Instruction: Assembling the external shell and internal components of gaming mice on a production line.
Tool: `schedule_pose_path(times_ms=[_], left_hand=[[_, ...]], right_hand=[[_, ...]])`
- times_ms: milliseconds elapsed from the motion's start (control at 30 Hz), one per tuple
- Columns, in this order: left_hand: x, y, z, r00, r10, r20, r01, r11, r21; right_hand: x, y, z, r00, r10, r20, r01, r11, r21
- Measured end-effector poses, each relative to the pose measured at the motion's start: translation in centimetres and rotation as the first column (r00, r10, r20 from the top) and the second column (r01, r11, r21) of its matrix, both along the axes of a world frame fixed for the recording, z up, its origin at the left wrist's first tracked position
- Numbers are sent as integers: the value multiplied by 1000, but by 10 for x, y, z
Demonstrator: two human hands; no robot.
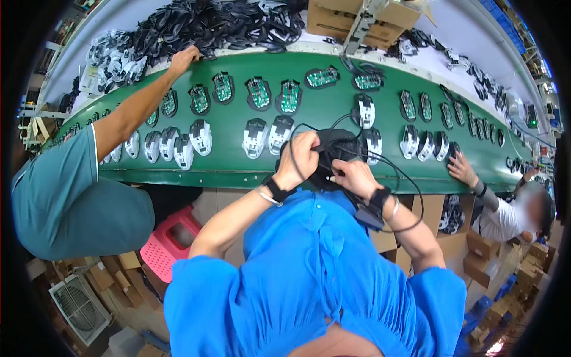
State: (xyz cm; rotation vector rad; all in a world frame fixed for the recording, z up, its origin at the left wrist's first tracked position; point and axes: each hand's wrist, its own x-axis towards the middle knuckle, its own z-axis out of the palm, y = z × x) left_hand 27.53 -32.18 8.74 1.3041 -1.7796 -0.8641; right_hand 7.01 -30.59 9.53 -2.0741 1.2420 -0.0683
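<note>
In front of my body, at the near edge of the green work surface (pixel 226 160), I hold a soft black fabric thing (pixel 340 141) whose exact kind I cannot make out. My left hand (pixel 304 153) is closed on its left side. Lower on its right, my right hand (pixel 355 178) is also closed, fingers pinched at the fabric. Thin black cables (pixel 410 169) loop around both hands and past my right wrist. White-and-black mouse shells (pixel 279 134) lie just left of my left hand, and another shell (pixel 373 146) is partly behind the cables.
Mouse bases with green circuit boards (pixel 289 95) line the far side. A heap of black plastic parts (pixel 220 30) and a cardboard box (pixel 339 18) stand behind. One co-worker's arm (pixel 128 119) reaches across at left; another's hand (pixel 463 169) touches a mouse at right. A pink stool (pixel 172 241) stands below left.
</note>
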Motion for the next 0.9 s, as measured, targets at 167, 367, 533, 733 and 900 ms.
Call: schedule_pose_path(times_ms=[167, 367, 533, 733, 900], left_hand=[[17, 42, -2, 856, -331, 397, 457, 843, -284], [11, 21, -17, 723, -423, 547, 484, 874, 36], [29, 14, 14, 721, -466, 512, 586, 805, -93], [16, 30, -25, 886, -344, 310, 417, 885, -210], [34, 9, -19, 836, -262, -481, 499, 728, 470]], right_hand=[[3, -10, 8, 880, -474, 26, 465, 872, 153], [9, -19, 2, 869, -453, 201, 425, 889, 168], [6, -17, 49, 590, -633, 501, 322, 753, 573], [-2, -13, 71, 391, -890, 237, 245, 349, 905], [-18, -13, 118, 644, -610, 463, 75, 652, 755]])
